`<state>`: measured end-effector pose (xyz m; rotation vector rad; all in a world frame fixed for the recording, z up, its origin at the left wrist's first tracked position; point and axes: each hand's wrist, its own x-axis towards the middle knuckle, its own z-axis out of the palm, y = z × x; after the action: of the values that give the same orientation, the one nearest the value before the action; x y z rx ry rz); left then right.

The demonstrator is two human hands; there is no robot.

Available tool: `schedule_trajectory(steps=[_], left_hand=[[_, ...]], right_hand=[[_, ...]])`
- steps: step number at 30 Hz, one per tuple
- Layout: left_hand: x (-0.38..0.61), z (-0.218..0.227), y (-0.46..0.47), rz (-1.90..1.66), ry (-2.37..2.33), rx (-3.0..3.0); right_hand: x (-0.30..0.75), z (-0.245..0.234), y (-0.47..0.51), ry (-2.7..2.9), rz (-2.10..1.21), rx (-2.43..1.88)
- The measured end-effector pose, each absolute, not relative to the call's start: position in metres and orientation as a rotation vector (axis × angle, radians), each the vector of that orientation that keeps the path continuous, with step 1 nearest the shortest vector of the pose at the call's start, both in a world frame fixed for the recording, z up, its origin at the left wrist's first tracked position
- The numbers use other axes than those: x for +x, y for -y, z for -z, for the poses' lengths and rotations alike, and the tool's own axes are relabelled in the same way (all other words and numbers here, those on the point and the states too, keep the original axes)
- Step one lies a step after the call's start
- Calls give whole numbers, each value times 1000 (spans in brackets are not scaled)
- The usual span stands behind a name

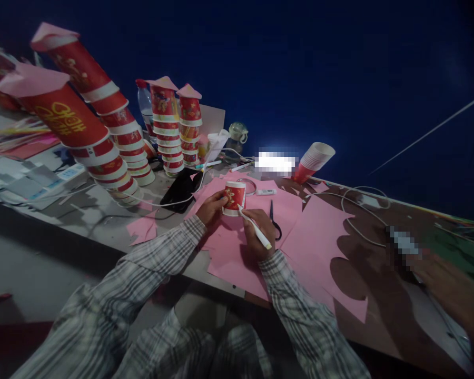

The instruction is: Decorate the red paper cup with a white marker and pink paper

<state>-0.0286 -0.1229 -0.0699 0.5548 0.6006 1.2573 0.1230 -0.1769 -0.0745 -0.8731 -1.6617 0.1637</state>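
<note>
My left hand (213, 210) grips a red paper cup (234, 197) with gold print by its left side. The cup stands out against pink paper (237, 252), its white rim at the bottom. In my right hand (258, 231) is a white marker pen (260, 234), its tip at the lower right of the cup; I cannot tell whether it touches. Dark-handled scissors (275, 223) lie on the paper just right of my right hand. A roll of tape (248, 187) and a small white tube (266, 192) rest behind the cup.
Tall towers of red cups with pink paper roofs (166, 126) stand at the left. A black phone (183, 188) lies near them. Nested paper cups (314, 160) lean at the back right. Another person's hand (430, 268) holds a blurred device at the right. Cables cross the table.
</note>
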Motion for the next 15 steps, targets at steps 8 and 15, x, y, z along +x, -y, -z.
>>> schedule_trajectory(steps=[8,15], left_hand=[[-30,69,122,-1247,-617,524],[-29,69,122,-1250,-607,542]], right_hand=[[122,75,177,1663,-148,-865],[123,75,177,1661,-160,-848]])
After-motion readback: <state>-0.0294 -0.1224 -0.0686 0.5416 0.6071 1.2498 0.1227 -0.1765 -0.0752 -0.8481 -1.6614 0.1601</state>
